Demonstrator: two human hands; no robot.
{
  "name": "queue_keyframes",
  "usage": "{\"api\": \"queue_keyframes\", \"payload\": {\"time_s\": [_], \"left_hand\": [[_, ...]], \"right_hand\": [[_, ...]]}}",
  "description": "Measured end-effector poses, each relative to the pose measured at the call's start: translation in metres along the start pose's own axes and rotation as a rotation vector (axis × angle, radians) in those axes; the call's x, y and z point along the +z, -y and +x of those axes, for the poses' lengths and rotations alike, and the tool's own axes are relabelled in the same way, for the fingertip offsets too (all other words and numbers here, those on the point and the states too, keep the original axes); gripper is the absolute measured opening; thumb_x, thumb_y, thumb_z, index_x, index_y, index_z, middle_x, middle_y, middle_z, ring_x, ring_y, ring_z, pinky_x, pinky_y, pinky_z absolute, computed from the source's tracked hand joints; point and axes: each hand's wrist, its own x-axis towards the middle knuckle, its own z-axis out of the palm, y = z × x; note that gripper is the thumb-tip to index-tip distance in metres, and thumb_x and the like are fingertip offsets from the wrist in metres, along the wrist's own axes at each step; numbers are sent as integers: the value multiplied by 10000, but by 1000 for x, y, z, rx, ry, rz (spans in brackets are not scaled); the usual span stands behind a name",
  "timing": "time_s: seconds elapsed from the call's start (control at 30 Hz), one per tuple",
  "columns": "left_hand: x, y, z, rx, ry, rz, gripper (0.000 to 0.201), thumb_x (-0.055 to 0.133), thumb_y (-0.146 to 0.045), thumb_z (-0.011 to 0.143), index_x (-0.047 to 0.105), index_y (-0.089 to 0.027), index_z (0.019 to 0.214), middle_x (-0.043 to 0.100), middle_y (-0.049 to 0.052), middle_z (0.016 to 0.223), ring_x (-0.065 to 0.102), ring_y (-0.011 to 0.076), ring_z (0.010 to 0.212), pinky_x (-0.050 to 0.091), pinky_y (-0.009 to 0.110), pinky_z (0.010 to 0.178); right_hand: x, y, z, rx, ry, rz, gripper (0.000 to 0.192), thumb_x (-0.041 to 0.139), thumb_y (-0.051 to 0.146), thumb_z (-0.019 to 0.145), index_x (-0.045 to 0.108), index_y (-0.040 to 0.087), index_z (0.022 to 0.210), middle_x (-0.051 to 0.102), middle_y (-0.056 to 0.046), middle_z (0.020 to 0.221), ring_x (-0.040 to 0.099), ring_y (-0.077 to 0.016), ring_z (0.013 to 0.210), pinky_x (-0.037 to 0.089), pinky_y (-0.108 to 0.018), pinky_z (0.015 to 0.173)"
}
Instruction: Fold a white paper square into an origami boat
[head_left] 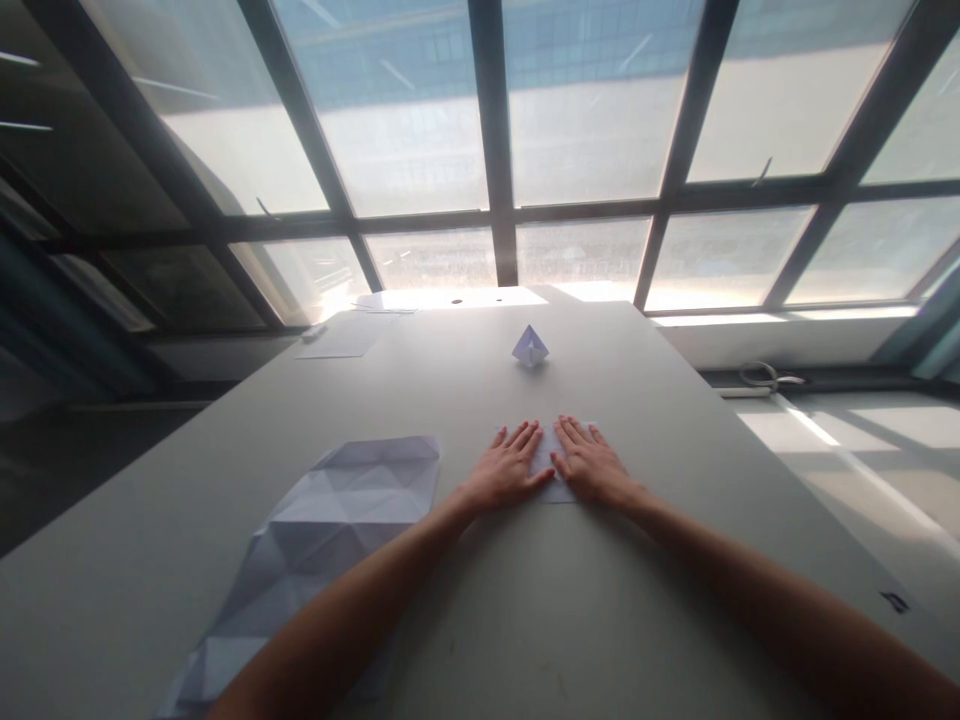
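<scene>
A small sheet of white paper [556, 491] lies flat on the table, mostly covered by my hands. My left hand [510, 468] rests palm down on its left part, fingers stretched forward. On the right part my right hand [591, 462] lies flat too, fingers extended and thumb pointing inward. The thumbs come close together over the paper. Beyond my fingertips stands a small folded paper piece [530, 346] with a pointed top. To the left, partly under my left forearm, is a large creased sheet of paper [330, 530].
The white table [465, 390] reaches to the tall windows [420, 120]. Flat paper sheets [349, 335] lie at its far left. A dark mark [894, 601] sits near the right edge. On the floor side at right is a coiled cable [761, 375].
</scene>
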Motion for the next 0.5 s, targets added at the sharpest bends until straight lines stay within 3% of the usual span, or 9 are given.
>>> {"api": "queue_keyframes", "payload": {"time_s": [0.17,0.5], "left_hand": [[5,7,0,-102,-12,20,780,213,-667,917,209,-150,1501,182,101,1562,132,229,1445,90,442,1158],[10,17,1,-270,-98,17,539,262,-376,981,316,-136,1460,246,91,1545,195,238,1430,170,464,1149]], "right_hand": [[2,-7,-1,73,-23,-28,642,251,441,948,252,93,1489,196,-119,1556,134,-243,1438,43,-484,1152],[0,-25,3,213,-44,-45,585,239,338,951,275,79,1474,218,-131,1548,146,-255,1435,40,-544,1139]]}}
